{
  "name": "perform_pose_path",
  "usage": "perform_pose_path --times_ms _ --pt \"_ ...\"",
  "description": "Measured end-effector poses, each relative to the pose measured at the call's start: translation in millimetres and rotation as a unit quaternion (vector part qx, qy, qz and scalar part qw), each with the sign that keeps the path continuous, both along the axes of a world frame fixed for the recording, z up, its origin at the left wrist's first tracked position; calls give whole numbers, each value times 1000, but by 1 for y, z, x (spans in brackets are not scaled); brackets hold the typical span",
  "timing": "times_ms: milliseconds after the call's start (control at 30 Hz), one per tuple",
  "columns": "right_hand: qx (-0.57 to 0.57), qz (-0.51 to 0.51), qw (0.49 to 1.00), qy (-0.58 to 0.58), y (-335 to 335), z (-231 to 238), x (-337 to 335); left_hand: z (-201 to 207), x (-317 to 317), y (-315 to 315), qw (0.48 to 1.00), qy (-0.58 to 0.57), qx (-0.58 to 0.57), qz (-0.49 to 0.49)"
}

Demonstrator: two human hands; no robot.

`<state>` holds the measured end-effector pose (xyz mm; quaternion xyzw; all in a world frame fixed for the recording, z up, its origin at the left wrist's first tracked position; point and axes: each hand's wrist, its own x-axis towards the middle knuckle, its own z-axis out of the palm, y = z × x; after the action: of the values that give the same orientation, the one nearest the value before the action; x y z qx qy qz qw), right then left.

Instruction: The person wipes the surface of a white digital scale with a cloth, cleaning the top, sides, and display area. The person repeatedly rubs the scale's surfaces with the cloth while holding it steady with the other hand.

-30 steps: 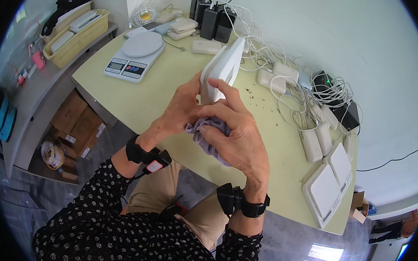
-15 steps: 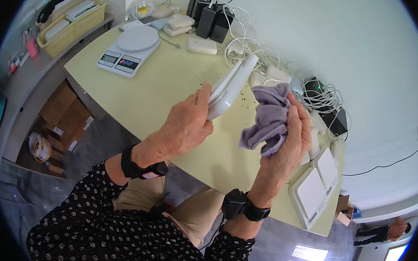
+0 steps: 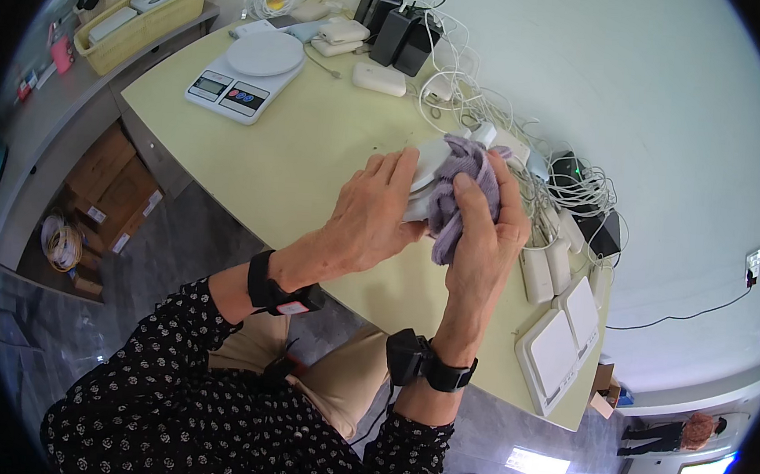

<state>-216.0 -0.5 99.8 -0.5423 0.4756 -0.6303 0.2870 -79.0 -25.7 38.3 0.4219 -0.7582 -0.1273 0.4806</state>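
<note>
Above the table, my left hand point(image 3: 366, 210) grips a flat white plastic device point(image 3: 427, 163) with rounded edges; part of it is hidden behind my fingers and the cloth. A crumpled purple-grey cloth point(image 3: 465, 177) is bunched in my right hand point(image 3: 488, 236), thumb on the near side and fingers behind it. The cloth is pressed against the device's right side. Both hands are close together over the pale yellow-green table point(image 3: 270, 168).
A white kitchen scale point(image 3: 248, 76) stands at the table's left. Black boxes point(image 3: 403, 38), white power banks point(image 3: 379, 79) and tangled cables point(image 3: 537, 133) line the wall. Similar flat white devices point(image 3: 549, 359) lie at the right edge. A yellow basket point(image 3: 143, 27) sits on the left shelf.
My right hand has brought the cloth leftward onto the device; they were apart before. The device has turned in my left hand. The view has shifted slightly.
</note>
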Motion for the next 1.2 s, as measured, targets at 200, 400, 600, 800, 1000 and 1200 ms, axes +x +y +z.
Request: perform_pose_path --times_ms 200,400,600,800,1000,1200 --pt "-82 -98 967 220 29 -19 15 -12 -5 -5 997 7 -41 -64" --pt "-93 -162 958 219 -11 -26 -16 -11 -8 10 997 -12 1 -70" --pt "-52 -212 944 247 -25 -22 -26 -8 -11 16 998 -7 -13 -62" --pt "-96 -148 944 279 45 -38 11 -13 -9 16 997 -14 -34 -66" --pt "-102 -153 940 288 -12 -28 -25 -11 -3 19 997 -5 0 -72" --pt "-15 -177 947 269 -51 -29 -55 -6 -1 31 998 -20 -16 -64"
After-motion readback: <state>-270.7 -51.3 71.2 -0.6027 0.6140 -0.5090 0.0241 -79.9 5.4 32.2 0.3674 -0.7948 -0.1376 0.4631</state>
